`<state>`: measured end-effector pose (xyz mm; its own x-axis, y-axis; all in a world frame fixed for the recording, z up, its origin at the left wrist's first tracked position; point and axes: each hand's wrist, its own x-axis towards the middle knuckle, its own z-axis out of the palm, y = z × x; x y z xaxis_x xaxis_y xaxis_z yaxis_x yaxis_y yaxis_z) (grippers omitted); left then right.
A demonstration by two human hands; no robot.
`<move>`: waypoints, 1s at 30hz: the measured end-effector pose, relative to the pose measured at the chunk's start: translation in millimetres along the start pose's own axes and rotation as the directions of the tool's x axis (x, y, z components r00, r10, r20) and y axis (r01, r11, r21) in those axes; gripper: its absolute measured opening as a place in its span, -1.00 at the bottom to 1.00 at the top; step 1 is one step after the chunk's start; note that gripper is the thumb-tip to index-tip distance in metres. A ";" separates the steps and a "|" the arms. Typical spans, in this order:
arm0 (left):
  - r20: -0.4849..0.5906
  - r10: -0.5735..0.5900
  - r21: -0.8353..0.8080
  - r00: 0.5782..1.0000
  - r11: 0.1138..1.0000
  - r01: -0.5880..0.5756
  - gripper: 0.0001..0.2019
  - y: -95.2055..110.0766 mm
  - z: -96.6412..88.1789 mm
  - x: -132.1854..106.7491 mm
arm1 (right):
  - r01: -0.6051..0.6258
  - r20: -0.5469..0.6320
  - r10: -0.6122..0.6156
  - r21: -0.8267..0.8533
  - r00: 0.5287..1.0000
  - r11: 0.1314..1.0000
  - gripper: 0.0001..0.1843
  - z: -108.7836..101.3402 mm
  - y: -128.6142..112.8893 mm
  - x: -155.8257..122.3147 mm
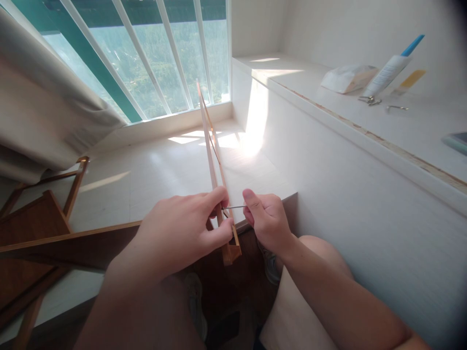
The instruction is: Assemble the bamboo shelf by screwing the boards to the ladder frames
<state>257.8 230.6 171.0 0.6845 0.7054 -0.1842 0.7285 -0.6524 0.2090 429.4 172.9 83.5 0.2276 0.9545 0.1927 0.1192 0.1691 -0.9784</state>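
Note:
My left hand (189, 226) grips a narrow wooden frame (211, 170) near its lower end, fingers and thumb closed round one rail. The frame stands on edge and stretches away from me toward the window. From my right hand (268, 216), closed with the thumb on top, a thin metal Allen key (235, 207) points left. Its tip meets the rail between my left thumb and fingers; the grip end is hidden in my right fist.
A white ledge (277, 78) runs along the right, bearing a white tube with a blue cap (388, 75), a crumpled packet (346, 78), a yellow-handled tool (412, 80) and small metal pieces (370, 100). Brown wooden furniture parts (36, 223) lie left, below a curtain (47, 97).

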 end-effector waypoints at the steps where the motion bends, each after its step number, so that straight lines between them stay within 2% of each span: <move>1: 0.005 -0.002 0.000 1.000 1.000 0.002 -0.75 0.0 -0.1 -0.1 | -0.022 0.006 0.022 0.009 1.000 1.000 -0.34 -0.2 -0.7 0.0; 5: 0.001 -0.006 -0.001 1.000 1.000 0.006 -0.75 -0.6 0.1 0.5 | -0.112 0.041 0.109 0.072 0.993 0.991 -0.33 -1.9 -0.4 0.9; 8: -0.005 0.001 -0.003 1.000 1.000 -0.001 -0.75 -1.3 0.6 0.6 | -0.120 0.017 0.119 0.104 0.993 0.987 -0.33 -4.6 0.6 2.3; 11: -0.004 0.004 -0.007 1.000 1.000 -0.004 -0.75 -1.2 0.2 0.3 | -0.040 -0.027 0.040 0.015 0.999 0.999 -0.36 -7.4 -0.1 3.0; 17: 0.005 -0.005 0.003 1.000 1.000 0.005 -0.76 0.0 -1.1 1.0 | 0.148 0.061 -0.138 -0.222 0.989 0.964 -0.41 -8.0 2.0 2.5; 25: -0.002 -0.003 0.001 1.000 1.000 0.003 -0.77 -0.8 -0.3 0.1 | 0.369 0.108 -0.353 -0.262 0.930 0.892 -0.52 -10.4 10.3 4.3; 30: 0.003 -0.002 -0.003 1.000 1.000 0.002 -0.77 -0.9 0.3 -0.6 | 0.458 0.103 -0.450 -0.307 0.887 0.834 -0.56 -10.0 14.4 4.7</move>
<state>256.8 230.8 170.6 0.6834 0.7057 -0.1872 0.7296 -0.6504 0.2114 441.8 177.4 71.0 0.0489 0.7962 0.6031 0.5006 0.5029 -0.7046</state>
